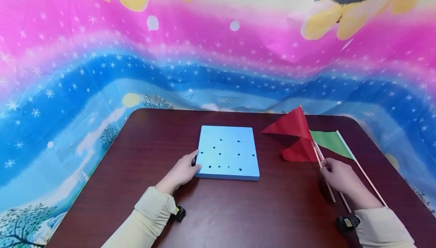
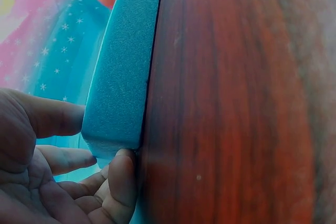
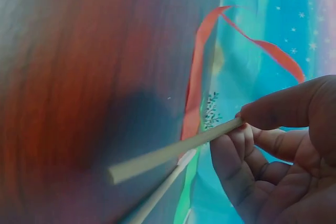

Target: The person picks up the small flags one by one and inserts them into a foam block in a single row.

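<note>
A pink and blue cloth (image 1: 204, 44) fills the top of the head view, behind a brown table (image 1: 279, 210). A pale blue board (image 1: 228, 146) lies flat in the middle. The left hand (image 1: 182, 170) holds its near left corner with thumb and fingers. The right hand (image 1: 340, 176), at lower right, pinches a red flag (image 1: 287, 125) by its thin stick (image 1: 329, 187). Another red flag (image 1: 299, 152) is just below it, and a green flag (image 1: 330, 142) is to the right. Little dark holes (image 1: 219, 154) dot the board.
</note>
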A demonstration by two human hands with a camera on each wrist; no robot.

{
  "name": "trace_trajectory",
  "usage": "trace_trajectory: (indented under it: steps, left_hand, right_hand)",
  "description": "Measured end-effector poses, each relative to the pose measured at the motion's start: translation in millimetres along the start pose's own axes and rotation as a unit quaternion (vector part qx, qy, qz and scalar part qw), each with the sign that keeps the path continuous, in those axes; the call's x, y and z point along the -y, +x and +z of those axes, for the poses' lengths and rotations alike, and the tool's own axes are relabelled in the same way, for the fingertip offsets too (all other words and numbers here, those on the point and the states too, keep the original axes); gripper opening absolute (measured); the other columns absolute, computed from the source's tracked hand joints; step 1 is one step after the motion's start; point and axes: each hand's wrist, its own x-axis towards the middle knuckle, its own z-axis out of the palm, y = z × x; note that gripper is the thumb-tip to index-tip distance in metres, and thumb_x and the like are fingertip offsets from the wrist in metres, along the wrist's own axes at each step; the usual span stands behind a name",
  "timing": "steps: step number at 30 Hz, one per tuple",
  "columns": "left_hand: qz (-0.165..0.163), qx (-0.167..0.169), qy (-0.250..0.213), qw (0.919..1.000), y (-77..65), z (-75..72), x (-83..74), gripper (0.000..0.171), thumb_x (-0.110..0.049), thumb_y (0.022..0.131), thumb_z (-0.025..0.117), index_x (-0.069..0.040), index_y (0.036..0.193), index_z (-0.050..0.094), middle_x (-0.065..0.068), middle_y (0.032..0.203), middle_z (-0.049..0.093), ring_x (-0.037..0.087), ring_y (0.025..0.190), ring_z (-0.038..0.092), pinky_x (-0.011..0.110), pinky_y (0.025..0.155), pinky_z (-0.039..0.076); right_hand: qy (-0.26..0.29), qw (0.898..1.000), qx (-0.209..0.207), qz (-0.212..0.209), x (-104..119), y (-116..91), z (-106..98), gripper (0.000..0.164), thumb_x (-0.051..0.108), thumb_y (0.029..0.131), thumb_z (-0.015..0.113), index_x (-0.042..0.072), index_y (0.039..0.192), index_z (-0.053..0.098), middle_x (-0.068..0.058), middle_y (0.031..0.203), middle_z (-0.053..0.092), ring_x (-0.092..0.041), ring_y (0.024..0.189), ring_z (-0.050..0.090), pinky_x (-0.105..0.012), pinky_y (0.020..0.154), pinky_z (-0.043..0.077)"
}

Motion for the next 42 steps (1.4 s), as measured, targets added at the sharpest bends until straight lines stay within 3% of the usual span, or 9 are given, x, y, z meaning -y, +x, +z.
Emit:
trace_trajectory:
  steps: [4, 8, 15, 21, 27, 35, 42]
  left_hand:
    - [0.004, -0.001, 0.002, 1.0000, 0.8, -0.4, 0.9, 0.061, -0.007, 0.103, 0.061, 0.002, 0.158, 0.038, 0.026, 0.138, 0.054, 0.034, 0.122, 0.052, 0.049, 0.098, 0.046]
    - [0.006, 0.002, 0.002, 1.0000, 1.4, -0.1, 1.9, 0.061, -0.007, 0.102, 0.061, 0.002, 0.158, 0.037, 0.026, 0.140, 0.053, 0.033, 0.122, 0.051, 0.048, 0.097, 0.045]
    - [0.001, 0.004, -0.008, 1.0000, 2.3, -0.1, 1.9, 0.062, -0.006, 0.102, 0.061, 0.002, 0.158, 0.038, 0.024, 0.130, 0.056, 0.029, 0.095, 0.054, 0.044, 0.085, 0.047]
    - [-0.001, 0.006, -0.007, 1.0000, 3.3, -0.8, 1.6, 0.062, -0.007, 0.102, 0.061, 0.002, 0.159, 0.037, 0.027, 0.140, 0.052, 0.034, 0.121, 0.052, 0.048, 0.095, 0.047]
    - [-0.003, 0.006, -0.004, 1.0000, 3.3, -1.1, 0.9, 0.062, -0.007, 0.102, 0.060, 0.002, 0.159, 0.036, 0.028, 0.139, 0.053, 0.035, 0.121, 0.052, 0.048, 0.095, 0.047]
    - [-0.005, 0.006, 0.003, 1.0000, 4.1, -0.6, 1.3, 0.062, -0.007, 0.102, 0.061, 0.002, 0.158, 0.037, 0.027, 0.138, 0.054, 0.035, 0.125, 0.051, 0.050, 0.100, 0.046]
    - [-0.003, 0.005, 0.005, 1.0000, 3.1, -0.7, 1.1, 0.062, -0.008, 0.102, 0.062, 0.001, 0.158, 0.037, 0.026, 0.136, 0.055, 0.034, 0.121, 0.053, 0.049, 0.097, 0.046]
  right_hand:
    - [0.006, 1.000, -0.016, -0.004, 5.1, 3.0, -2.7, 0.018, 0.006, 0.099, 0.059, -0.011, 0.106, 0.062, -0.015, 0.086, 0.066, -0.026, 0.072, 0.061, -0.045, 0.066, 0.052]
    - [0.019, 0.999, -0.031, -0.004, 11.4, 5.2, -3.6, 0.022, 0.007, 0.100, 0.060, -0.013, 0.110, 0.062, -0.021, 0.094, 0.068, -0.032, 0.080, 0.065, -0.048, 0.069, 0.053]
    - [0.041, 0.997, -0.059, -0.016, 24.3, 8.8, -2.2, 0.023, 0.009, 0.101, 0.059, -0.010, 0.112, 0.064, -0.017, 0.094, 0.069, -0.032, 0.081, 0.063, -0.042, 0.066, 0.051]
    - [0.065, 0.992, -0.098, -0.041, 33.4, 10.8, 0.0, 0.016, 0.006, 0.099, 0.064, -0.007, 0.109, 0.066, -0.015, 0.093, 0.069, -0.035, 0.087, 0.065, -0.040, 0.071, 0.051]
    - [0.087, 0.988, -0.108, -0.067, 43.7, 11.9, 4.5, 0.012, 0.002, 0.098, 0.067, -0.005, 0.108, 0.066, -0.011, 0.094, 0.068, -0.024, 0.088, 0.062, -0.023, 0.074, 0.050]
    - [0.111, 0.982, -0.125, -0.092, 56.3, 16.0, 10.1, 0.009, 0.003, 0.098, 0.067, -0.002, 0.105, 0.066, -0.008, 0.092, 0.067, -0.003, 0.083, 0.056, -0.013, 0.075, 0.046]
    - [0.155, 0.973, -0.133, -0.111, 70.3, 21.2, 15.3, 0.010, 0.000, 0.098, 0.066, -0.004, 0.108, 0.066, -0.011, 0.095, 0.067, 0.000, 0.084, 0.055, -0.009, 0.074, 0.043]
